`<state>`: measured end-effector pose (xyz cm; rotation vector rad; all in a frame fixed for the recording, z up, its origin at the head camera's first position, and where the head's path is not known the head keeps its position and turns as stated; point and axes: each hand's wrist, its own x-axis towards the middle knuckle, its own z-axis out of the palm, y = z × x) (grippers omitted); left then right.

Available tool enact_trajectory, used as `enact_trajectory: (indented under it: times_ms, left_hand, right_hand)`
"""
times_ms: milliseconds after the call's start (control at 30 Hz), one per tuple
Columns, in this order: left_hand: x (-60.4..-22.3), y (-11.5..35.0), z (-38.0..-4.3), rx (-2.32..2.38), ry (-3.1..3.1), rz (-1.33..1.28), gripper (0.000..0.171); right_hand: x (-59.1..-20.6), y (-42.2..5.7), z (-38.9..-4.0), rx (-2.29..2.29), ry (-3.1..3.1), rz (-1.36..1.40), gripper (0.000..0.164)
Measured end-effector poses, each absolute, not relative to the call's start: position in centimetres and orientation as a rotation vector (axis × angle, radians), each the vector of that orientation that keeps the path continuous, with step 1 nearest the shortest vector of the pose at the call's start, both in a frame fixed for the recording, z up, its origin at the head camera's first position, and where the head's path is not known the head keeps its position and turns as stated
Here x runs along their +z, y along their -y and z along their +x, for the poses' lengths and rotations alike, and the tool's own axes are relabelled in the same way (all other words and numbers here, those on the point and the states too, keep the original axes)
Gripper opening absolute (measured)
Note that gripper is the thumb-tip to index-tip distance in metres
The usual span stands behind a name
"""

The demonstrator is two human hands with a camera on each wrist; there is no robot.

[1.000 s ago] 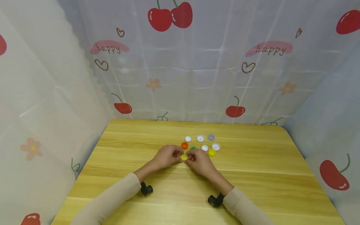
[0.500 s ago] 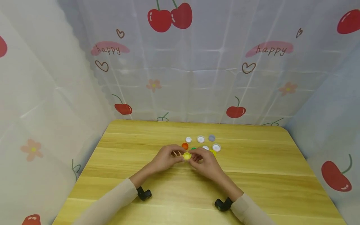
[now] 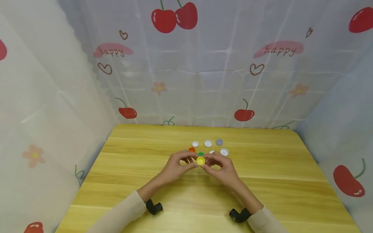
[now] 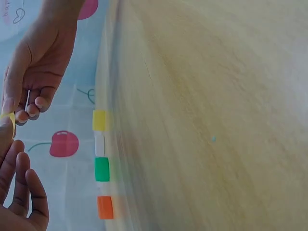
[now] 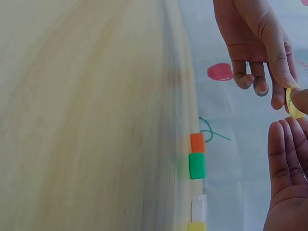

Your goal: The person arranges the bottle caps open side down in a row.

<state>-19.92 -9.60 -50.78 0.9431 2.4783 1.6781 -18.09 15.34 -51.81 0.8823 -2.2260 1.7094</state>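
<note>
Head view shows a yellow cap [image 3: 200, 160] lifted above the table [image 3: 140, 168] near its middle, pinched between both hands. The left hand [image 3: 176, 167] meets it from 9 o'clock, thumb and forefinger closed on its edge, other fingers loosely curled. The right hand [image 3: 222, 169] meets it from 3 o'clock, its fingertips likewise on the rim. Just past the hands toward 12 o'clock lie an orange cap [image 3: 191, 149] and a green cap [image 3: 200, 154], with white caps [image 3: 208, 143] and a grey cap [image 3: 219, 142] farther back. Cherry-print curtain [image 3: 204, 81] walls the table on three sides.
</note>
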Motion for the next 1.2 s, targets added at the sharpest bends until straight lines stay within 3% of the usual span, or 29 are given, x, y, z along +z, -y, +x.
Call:
enact_trajectory:
  times_ms: [367,600,900,1200]
  left_hand:
    - [-51.1,9.5,-20.0,1.635,-2.485,0.909,0.026]
    - [-50.7,9.3,-20.1,1.722,-2.252,0.74,0.02]
    - [-51.2,8.9,-20.4,1.836,-1.922,0.53,0.026]
    - [-51.3,8.8,-21.2,1.794,-1.807,0.426,0.015]
  right_hand:
    - [-52.0,-15.4,-18.1,1.677,2.215,0.922,0.034]
    - [-51.7,-15.6,-18.3,1.645,2.175,0.939,0.036]
    - [-51.8,-16.1,-18.2,1.608,2.183,0.915,0.036]
    - [-52.1,-16.4,-17.9,1.523,2.246,0.944,0.033]
